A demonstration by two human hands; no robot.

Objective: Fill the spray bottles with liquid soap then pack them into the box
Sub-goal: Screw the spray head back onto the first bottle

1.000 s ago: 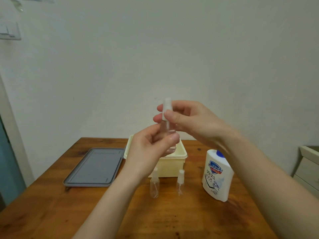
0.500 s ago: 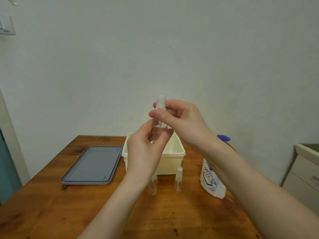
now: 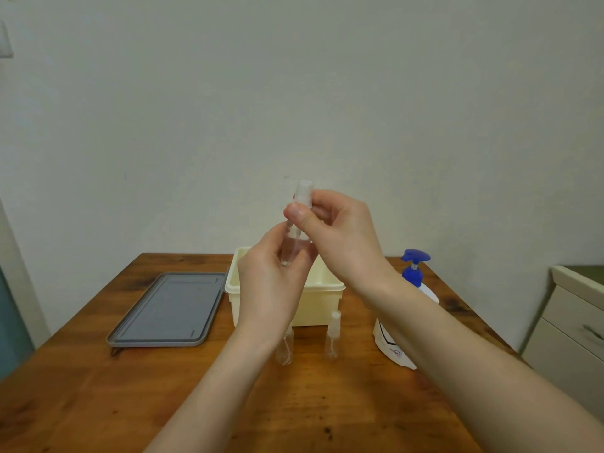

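Observation:
I hold a small clear spray bottle (image 3: 292, 248) upright above the cream box (image 3: 322, 305). My left hand (image 3: 271, 282) grips its body from below. My right hand (image 3: 340, 240) pinches its white spray cap (image 3: 303, 192) at the top. Two more clear spray bottles stand on the wooden table in front of the box: one (image 3: 285, 349) partly behind my left wrist, the other (image 3: 332, 333) to its right. The white liquid soap bottle with a blue pump (image 3: 414, 269) stands at the right, partly hidden by my right forearm.
A grey lid (image 3: 170, 308) lies flat on the wooden table (image 3: 81, 403) left of the box. A cream drawer cabinet (image 3: 568, 325) stands beyond the table's right edge. A plain wall rises just behind the table.
My view has tilted so the scene sits lower and the soap pump shows. Both hands keep the same hold on the raised bottle; my right thumb has shifted slightly on the cap.

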